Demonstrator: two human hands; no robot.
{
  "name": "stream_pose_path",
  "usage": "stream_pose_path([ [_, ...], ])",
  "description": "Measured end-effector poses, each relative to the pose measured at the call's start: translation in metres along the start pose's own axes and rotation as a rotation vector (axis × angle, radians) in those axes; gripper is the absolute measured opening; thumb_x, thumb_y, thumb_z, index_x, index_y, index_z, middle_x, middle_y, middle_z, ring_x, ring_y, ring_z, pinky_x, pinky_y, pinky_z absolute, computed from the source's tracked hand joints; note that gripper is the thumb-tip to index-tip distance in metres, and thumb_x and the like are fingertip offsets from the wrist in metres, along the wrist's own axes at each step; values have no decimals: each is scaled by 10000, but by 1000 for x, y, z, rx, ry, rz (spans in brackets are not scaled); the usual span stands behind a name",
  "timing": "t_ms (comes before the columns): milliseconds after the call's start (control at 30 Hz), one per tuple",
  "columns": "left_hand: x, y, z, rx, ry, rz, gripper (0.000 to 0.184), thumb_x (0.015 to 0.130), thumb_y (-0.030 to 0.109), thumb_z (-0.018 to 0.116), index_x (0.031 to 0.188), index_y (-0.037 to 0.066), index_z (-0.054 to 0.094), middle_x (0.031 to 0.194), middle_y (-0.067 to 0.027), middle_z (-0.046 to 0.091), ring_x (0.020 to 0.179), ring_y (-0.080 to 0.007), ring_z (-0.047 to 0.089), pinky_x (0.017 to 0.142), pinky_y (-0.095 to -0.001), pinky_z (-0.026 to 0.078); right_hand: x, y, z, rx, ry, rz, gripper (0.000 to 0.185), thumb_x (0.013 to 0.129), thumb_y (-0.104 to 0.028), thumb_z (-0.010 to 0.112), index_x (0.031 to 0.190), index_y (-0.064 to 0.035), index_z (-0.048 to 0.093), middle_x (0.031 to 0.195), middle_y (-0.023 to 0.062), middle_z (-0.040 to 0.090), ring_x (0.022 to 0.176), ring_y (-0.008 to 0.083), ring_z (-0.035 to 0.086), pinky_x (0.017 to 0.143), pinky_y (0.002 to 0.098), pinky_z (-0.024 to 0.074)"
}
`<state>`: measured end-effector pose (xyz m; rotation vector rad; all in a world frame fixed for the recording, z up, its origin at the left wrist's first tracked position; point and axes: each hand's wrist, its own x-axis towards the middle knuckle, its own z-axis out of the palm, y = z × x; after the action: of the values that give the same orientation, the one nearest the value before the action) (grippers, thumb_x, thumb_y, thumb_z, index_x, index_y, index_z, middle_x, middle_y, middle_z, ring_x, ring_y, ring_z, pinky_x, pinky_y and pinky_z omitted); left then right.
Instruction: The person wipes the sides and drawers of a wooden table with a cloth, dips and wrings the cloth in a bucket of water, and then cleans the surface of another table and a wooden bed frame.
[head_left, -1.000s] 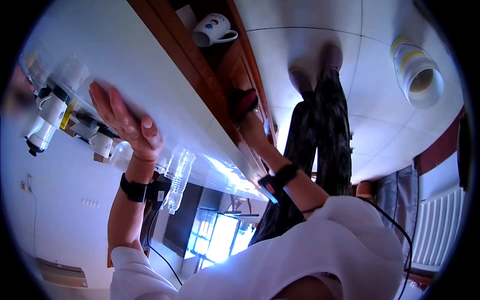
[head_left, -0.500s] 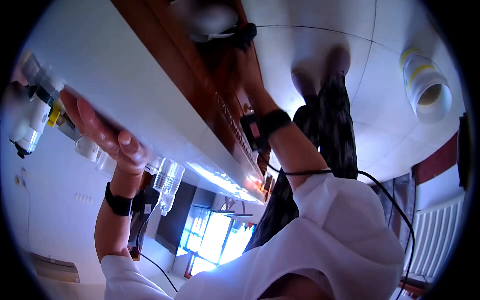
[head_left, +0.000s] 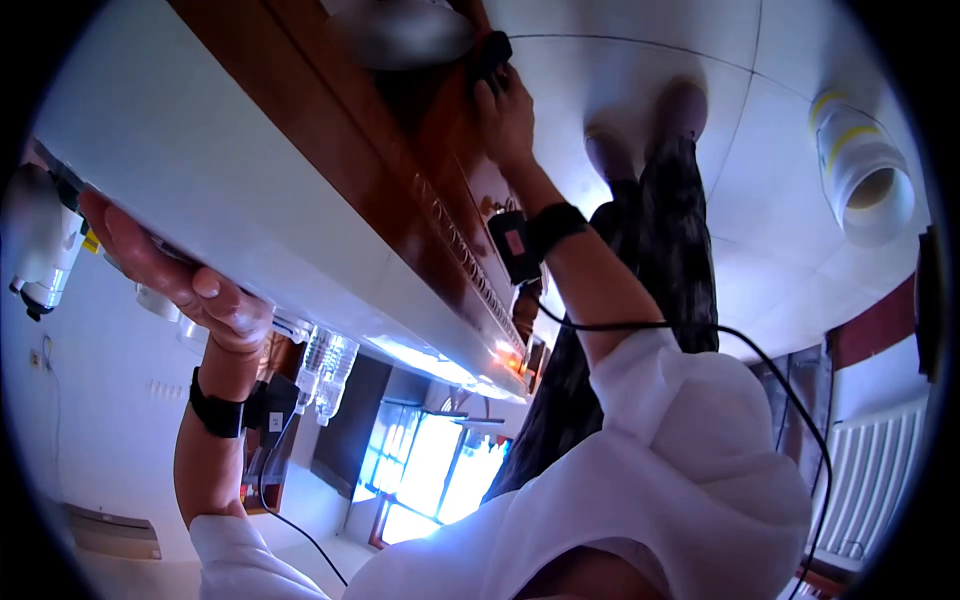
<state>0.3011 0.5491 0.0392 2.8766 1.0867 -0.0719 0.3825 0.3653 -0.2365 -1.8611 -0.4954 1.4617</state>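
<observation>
Well, left hand (head_left: 175, 265) open at white tabletop (head_left: 240, 190), right hand (head_left: 508, 118) half-curled at dark object (head_left: 493, 50) (palms hidden, any hold unclear).

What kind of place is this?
Probably a room in a home, perhaps a dining or kitchen area, though a small office isn't ruled out. Pointers: a white-topped wooden table or cabinet, clear plastic bottles beyond it, and what looks like a radiator by the wall.

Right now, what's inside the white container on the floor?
White container: brownish patch visible through its open mouth; can't tell if that's contents or bottom. Side wall hides the rest.
</observation>
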Motion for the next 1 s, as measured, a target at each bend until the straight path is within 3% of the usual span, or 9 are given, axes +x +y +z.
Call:
stream_pose_path([
  [200, -3, -8, 6, -1, 34, 67, 652, 925, 533, 133, 1406, 100, 216, 1442, -159, 238, 1344, -339, 220, 1087, -538, 192, -64, 35, -24, -297, -148, 199, 413, 872, -281, 518, 1166, 9, 535, 1091, 263, 566, 1021, 417, 529, 899, 429, 421],
  [267, -2, -9, 5, 14, 63, 152, 653, 924, 537, 138, 1402, 101, 219, 1435, -159, 248, 1340, -342, 225, 1085, -542, 193, -75, 43, -35, -584, -599, -109, 384, 892, -254, 479, 1186, -11, 526, 1163, 267, 519, 1054, 424, 501, 900, 453, 414],
  [367, 5, 3, 3, -53, 17, 48, 660, 924, 544, 152, 1399, 91, 221, 1437, -158, 244, 1341, -347, 222, 1082, -544, 197, -97, -7, -11, 16, -156, -5, 455, 887, -239, 515, 1294, -52, 436, 1224, 245, 483, 1096, 410, 476, 929, 439, 391],
  [500, -1, 0, -3, -32, -41, 14, 704, 914, 579, 161, 1397, 69, 218, 1416, -167, 267, 1329, -346, 243, 1088, -524, 198, -82, -93, -26, 439, -127, 152, 475, 926, -208, 447, 1364, -57, 341, 1345, 246, 379, 1207, 383, 415, 989, 421, 356],
  [633, -2, -2, 6, -50, 27, 15, 700, 911, 583, 158, 1379, 69, 240, 1392, -171, 288, 1319, -331, 264, 1084, -503, 205, -109, -44, -18, 167, -126, 166, 454, 932, -185, 418, 1360, -50, 345, 1366, 244, 359, 1234, 391, 389, 1017, 408, 333],
  [700, -1, 2, 4, -88, 19, -19, 702, 908, 586, 155, 1377, 70, 245, 1395, -170, 286, 1317, -326, 269, 1081, -502, 210, -120, -29, -25, 110, -245, 470, 447, 925, -160, 412, 1352, -43, 355, 1381, 245, 339, 1236, 403, 382, 1028, 408, 321],
  [800, 0, 0, 3, -67, 33, -29, 730, 893, 612, 173, 1381, 73, 242, 1387, -173, 293, 1299, -327, 290, 1070, -504, 225, -112, -33, -24, 108, -247, 423, 443, 912, -140, 420, 1338, -29, 367, 1379, 236, 345, 1215, 413, 399, 1021, 419, 330],
  [867, 1, -1, -3, -26, -63, 5, 770, 873, 641, 204, 1398, 77, 221, 1416, -173, 265, 1305, -328, 288, 1072, -485, 246, -79, -36, -13, 12, -86, 50, 458, 927, -122, 406, 1364, -20, 311, 1343, 237, 396, 1253, 345, 394, 1018, 355, 323],
  [1000, -1, -5, -1, -11, -32, 14, 763, 876, 638, 201, 1392, 76, 231, 1399, -172, 284, 1288, -325, 308, 1060, -476, 265, -16, 9, -4, 170, -188, -88, 508, 920, -133, 433, 1392, -22, 280, 1378, 222, 367, 1280, 324, 367, 1045, 322, 286],
])
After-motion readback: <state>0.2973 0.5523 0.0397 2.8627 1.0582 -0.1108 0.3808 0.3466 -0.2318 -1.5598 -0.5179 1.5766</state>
